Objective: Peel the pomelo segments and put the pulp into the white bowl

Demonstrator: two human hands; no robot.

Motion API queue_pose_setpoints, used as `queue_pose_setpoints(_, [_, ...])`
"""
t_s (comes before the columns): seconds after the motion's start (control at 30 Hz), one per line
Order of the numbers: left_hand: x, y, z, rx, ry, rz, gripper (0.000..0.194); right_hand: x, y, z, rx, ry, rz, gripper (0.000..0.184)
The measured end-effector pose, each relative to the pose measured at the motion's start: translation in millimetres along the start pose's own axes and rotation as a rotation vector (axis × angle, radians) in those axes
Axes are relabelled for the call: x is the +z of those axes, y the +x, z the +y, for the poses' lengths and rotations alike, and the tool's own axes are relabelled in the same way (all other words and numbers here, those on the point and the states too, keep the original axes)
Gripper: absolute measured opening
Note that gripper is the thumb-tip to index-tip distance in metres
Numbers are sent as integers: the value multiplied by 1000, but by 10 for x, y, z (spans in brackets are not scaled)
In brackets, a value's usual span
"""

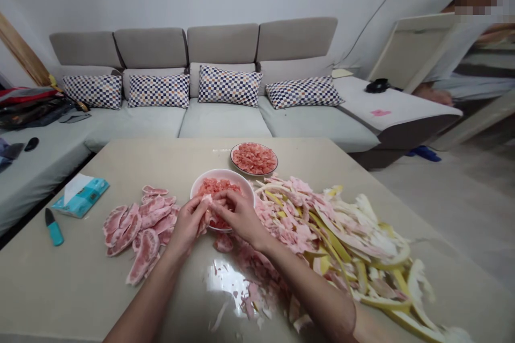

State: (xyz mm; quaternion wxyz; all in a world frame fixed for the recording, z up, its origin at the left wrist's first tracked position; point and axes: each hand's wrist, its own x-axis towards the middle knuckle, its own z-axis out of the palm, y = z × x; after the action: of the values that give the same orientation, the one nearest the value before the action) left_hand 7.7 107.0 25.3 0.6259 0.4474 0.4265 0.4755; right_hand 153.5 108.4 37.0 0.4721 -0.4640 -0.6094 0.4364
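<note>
Over the front of a white bowl (195, 185) of red pomelo pulp (219, 186), my two hands meet at a pale pink pomelo segment (206, 199). My left hand (192, 220) pinches it from the left. The fingers of my right hand (240, 217) close on its other side and partly hide it. To the left lies a pile of unpeeled pomelo segments (145, 225), pink with whitish skin. A loose piece of pomelo (223, 243) rests on the table just below the bowl. Behind it stands a dark-rimmed plate heaped with pomelo pulp (254, 158).
A large heap of yellow-green pomelo peel (333, 241) and pink membranes spreads across the table's right side. At the left are a teal-handled knife (55, 230) and a blue tissue pack (81, 198). Beyond the table (169, 155) is a sofa (225, 120); a person (462, 64) is at the far right.
</note>
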Motion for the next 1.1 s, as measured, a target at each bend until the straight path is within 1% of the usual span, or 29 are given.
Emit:
queue_pose_setpoints(0.07, [4,-10,12,-13,2,-6,33,19,0,16,46,100,-19,24])
queue_pose_setpoints(0.23, [7,-32,46,-45,-69,-55,30,-22,10,41,283,496,-139,34])
queue_pose_setpoints(0.33, [5,-43,62,-73,-116,-70,28,-25,12,40,346,692,-239,35])
queue_pose_setpoints(0.4, [-10,-49,64,-99,-124,-86,28,-35,22,43,371,735,-285,36])
queue_pose_setpoints(0.47, [-46,-52,60,-147,-133,-99,28,-75,42,53,388,732,-293,36])
queue_pose_setpoints(0.57, [-121,-50,62,-217,-193,-58,31,-190,83,80,386,721,-243,36])
queue_pose_setpoints(0.63, [-156,-46,79,-220,-232,-7,35,-276,102,102,364,717,-187,33])
queue_pose_setpoints(0.7, [-159,-45,106,-197,-259,5,33,-340,108,127,330,642,-133,28])
queue_pose_setpoints(0.73, [-150,-46,120,-190,-269,-4,31,-360,106,138,295,537,-109,26])
queue_pose_setpoints(0.83, [-98,-56,141,-173,-270,-41,31,-370,85,148,109,60,-9,19])
queue_pose_setpoints(0.87, [-82,-60,138,-167,-259,-48,31,-359,73,133,44,-74,35,16])
queue_pose_setpoints(0.9, [-69,-63,130,-161,-245,-50,32,-344,58,106,-2,-153,74,14])
queue_pose_setpoints(0.97, [-52,-66,104,-144,-221,-53,32,-303,20,16,-39,-201,105,14])
queue_pose_setpoints(1.0, [-46,-66,89,-130,-210,-54,32,-277,-2,-40,-37,-190,86,15])
queue_pose_setpoints(1.1, [-29,-63,59,-52,-167,-60,30,-185,-67,-190,-18,-139,-27,17])
